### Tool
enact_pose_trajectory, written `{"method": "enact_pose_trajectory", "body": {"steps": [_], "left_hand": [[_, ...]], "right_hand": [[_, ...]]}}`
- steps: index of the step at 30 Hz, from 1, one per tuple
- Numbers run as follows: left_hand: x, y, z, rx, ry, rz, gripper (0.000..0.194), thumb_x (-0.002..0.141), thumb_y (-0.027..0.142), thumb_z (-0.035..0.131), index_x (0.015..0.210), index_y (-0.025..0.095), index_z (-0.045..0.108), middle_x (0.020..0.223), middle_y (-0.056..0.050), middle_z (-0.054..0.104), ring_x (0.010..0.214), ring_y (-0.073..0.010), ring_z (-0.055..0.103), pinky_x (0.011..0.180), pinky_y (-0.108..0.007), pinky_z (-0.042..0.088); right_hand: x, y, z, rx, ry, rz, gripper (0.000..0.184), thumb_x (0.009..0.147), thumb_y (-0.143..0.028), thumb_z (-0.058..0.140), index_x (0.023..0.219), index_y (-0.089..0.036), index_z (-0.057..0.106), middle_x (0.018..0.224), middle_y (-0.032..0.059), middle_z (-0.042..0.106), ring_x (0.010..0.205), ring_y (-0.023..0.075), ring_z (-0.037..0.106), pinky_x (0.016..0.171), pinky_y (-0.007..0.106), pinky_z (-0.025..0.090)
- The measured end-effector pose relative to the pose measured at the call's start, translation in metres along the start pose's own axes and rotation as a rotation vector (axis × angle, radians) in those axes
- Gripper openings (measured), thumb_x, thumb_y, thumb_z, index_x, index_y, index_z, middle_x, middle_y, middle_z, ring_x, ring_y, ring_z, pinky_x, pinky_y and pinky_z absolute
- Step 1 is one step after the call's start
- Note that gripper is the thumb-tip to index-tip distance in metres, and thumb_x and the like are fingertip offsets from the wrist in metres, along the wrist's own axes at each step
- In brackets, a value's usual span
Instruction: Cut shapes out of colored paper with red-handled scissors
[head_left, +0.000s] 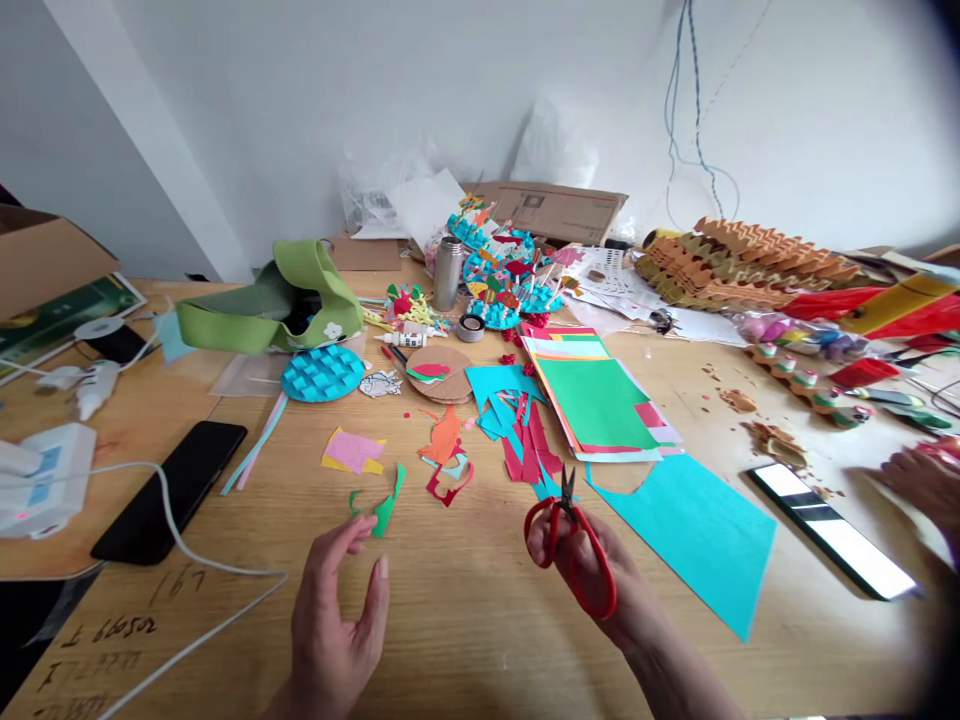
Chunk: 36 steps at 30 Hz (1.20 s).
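Note:
My right hand [577, 570] grips red-handled scissors [559, 535] by the finger loops, with the closed blades pointing up. My left hand [334, 620] hovers over the wooden table [480, 620] with its fingers apart. A torn green paper scrap [386, 507] lies just beyond its fingertips. Red and orange cut paper pieces [444, 450] lie nearby. A large cut turquoise paper sheet [694, 540] sits to the right of the scissors. Above them are turquoise and red scraps [517, 430] and a stack of coloured paper [596, 400].
Another person's hand [922, 480] enters at the right edge, by a lit phone [832, 530]. A black phone [169, 490], white cable and white device [45, 480] lie left. A blue woven paper disc [322, 372], green felt bag [274, 300] and steel flask [448, 272] stand behind.

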<state>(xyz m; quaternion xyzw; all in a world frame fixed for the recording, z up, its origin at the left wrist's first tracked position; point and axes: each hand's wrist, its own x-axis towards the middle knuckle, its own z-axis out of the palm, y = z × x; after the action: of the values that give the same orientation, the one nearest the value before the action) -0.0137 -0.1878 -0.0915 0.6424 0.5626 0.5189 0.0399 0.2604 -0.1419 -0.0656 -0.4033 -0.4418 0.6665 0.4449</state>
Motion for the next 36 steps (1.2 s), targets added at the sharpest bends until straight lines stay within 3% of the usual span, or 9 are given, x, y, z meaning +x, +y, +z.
{"method": "enact_pose_trajectory", "body": {"steps": [6, 12, 14, 20, 30, 36], "left_hand": [[0.058, 0.008, 0.031, 0.177, -0.22, 0.125, 0.032, 0.088, 0.017, 0.061, 0.119, 0.017, 0.054, 0.103, -0.011, 0.068, 0.098, -0.0258, 0.063, 0.085, -0.041, 0.052], [0.092, -0.007, 0.074, 0.368, -0.601, 0.03, 0.02, 0.082, 0.015, 0.062, 0.102, 0.016, 0.063, 0.101, -0.011, 0.07, 0.1, -0.0288, 0.061, 0.089, -0.042, 0.049], [0.095, -0.013, 0.084, 0.382, -0.661, 0.03, 0.021, 0.082, 0.013, 0.06, 0.102, 0.016, 0.064, 0.102, -0.011, 0.07, 0.102, -0.0281, 0.061, 0.09, -0.041, 0.048], [0.093, -0.025, 0.098, 0.376, -0.712, 0.092, 0.035, 0.075, 0.006, 0.057, 0.108, 0.015, 0.064, 0.108, -0.012, 0.069, 0.109, -0.028, 0.058, 0.095, -0.04, 0.045], [0.092, -0.029, 0.101, 0.391, -0.683, 0.147, 0.032, 0.078, 0.006, 0.054, 0.107, 0.017, 0.063, 0.102, -0.011, 0.07, 0.1, -0.0272, 0.061, 0.089, -0.039, 0.047], [0.09, -0.033, 0.103, 0.359, -0.602, 0.167, 0.015, 0.086, 0.009, 0.052, 0.082, 0.019, 0.062, 0.084, -0.007, 0.07, 0.083, -0.0236, 0.065, 0.074, -0.034, 0.05]], "right_hand": [[0.017, -0.011, 0.008, -0.078, 0.024, -0.082, 0.047, 0.077, -0.063, 0.069, 0.091, -0.019, 0.06, 0.082, 0.0084, 0.066, 0.069, 0.0196, 0.056, 0.067, 0.032, 0.046], [0.035, -0.02, 0.016, -0.11, -0.001, -0.151, 0.049, 0.076, -0.063, 0.071, 0.093, -0.019, 0.059, 0.083, 0.0096, 0.069, 0.071, 0.0201, 0.059, 0.067, 0.032, 0.048], [0.039, -0.019, 0.017, -0.084, -0.007, -0.142, 0.047, 0.076, -0.061, 0.072, 0.093, -0.019, 0.059, 0.083, 0.0094, 0.07, 0.071, 0.0193, 0.059, 0.068, 0.031, 0.049], [0.051, -0.007, 0.014, 0.014, 0.003, -0.118, 0.041, 0.077, -0.054, 0.075, 0.09, -0.018, 0.059, 0.082, 0.0079, 0.071, 0.068, 0.0162, 0.06, 0.066, 0.028, 0.048], [0.058, 0.004, 0.01, 0.078, 0.031, -0.069, 0.041, 0.077, -0.054, 0.076, 0.086, -0.018, 0.058, 0.079, 0.0078, 0.07, 0.066, 0.0162, 0.061, 0.063, 0.028, 0.047], [0.06, 0.005, 0.011, 0.093, 0.043, -0.047, 0.042, 0.076, -0.055, 0.076, 0.085, -0.018, 0.058, 0.077, 0.007, 0.069, 0.065, 0.015, 0.059, 0.063, 0.027, 0.046]]}}
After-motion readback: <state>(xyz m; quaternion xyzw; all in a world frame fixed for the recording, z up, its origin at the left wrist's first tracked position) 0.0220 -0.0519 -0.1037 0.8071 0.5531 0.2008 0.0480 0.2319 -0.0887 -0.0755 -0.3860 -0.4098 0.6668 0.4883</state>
